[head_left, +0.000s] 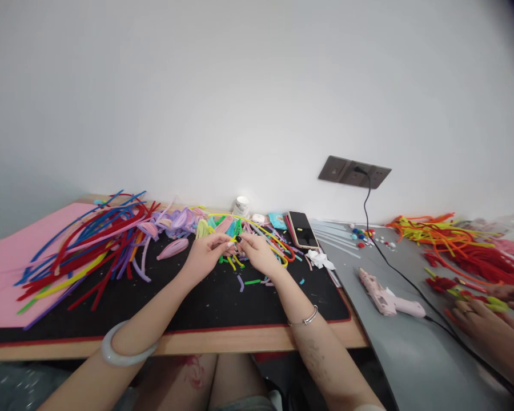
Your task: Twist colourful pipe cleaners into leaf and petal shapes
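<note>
My left hand [209,250] and my right hand [259,254] meet fingertip to fingertip above the black mat [163,308], both closed in a pinch. A short bit of yellow pipe cleaner [233,241] shows between the fingertips. Against my right fingers is a small black thing [239,239], too small to name. Just behind the hands lie looped pipe cleaners [227,224] in pink, green and yellow. Cut scraps, among them a green piece [252,282] and a purple piece [240,283], rest on the mat in front of them.
Long pipe cleaners [94,240] spread over pink sheets [4,274] at left. A paper cup [241,206], a phone [302,230] and crumpled tissue [321,260] stand or lie behind. Right, on a grey table, are a corded glue gun [389,297], pompoms [362,234] and another person's hands [475,319].
</note>
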The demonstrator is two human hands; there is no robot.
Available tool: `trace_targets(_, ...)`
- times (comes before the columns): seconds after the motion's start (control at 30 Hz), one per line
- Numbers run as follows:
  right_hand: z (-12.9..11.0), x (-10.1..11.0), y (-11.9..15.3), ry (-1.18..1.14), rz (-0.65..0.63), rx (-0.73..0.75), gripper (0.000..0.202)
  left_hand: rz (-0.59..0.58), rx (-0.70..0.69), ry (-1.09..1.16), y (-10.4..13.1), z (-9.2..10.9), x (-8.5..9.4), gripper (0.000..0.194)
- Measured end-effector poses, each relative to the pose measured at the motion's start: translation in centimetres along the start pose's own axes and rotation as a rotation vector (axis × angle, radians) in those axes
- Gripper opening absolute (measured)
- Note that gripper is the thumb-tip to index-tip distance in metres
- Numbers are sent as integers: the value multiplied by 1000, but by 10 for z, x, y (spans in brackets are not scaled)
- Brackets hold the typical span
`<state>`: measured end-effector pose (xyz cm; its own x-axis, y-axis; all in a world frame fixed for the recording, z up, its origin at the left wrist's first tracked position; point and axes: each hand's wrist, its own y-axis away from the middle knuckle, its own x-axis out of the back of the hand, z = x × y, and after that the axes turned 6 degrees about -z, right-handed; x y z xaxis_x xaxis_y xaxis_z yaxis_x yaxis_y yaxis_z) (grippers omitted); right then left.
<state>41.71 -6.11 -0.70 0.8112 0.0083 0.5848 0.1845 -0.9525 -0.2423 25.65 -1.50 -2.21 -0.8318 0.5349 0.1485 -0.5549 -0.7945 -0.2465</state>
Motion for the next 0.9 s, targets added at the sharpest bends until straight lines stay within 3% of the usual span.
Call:
trace_targets(0.4, 11, -6, -3, 22, 51, -17, 23, -62, 4, -37, 1, 2, 0, 30)
trace_targets(0.67, 14, -14, -2, -4, 305, -63, 4, 120, -57, -153, -2, -12, 3, 26)
trace_targets(0.9, 6, -17, 1, 150, 174, 20, 10, 94, -220, -536, 1, -13, 5, 21)
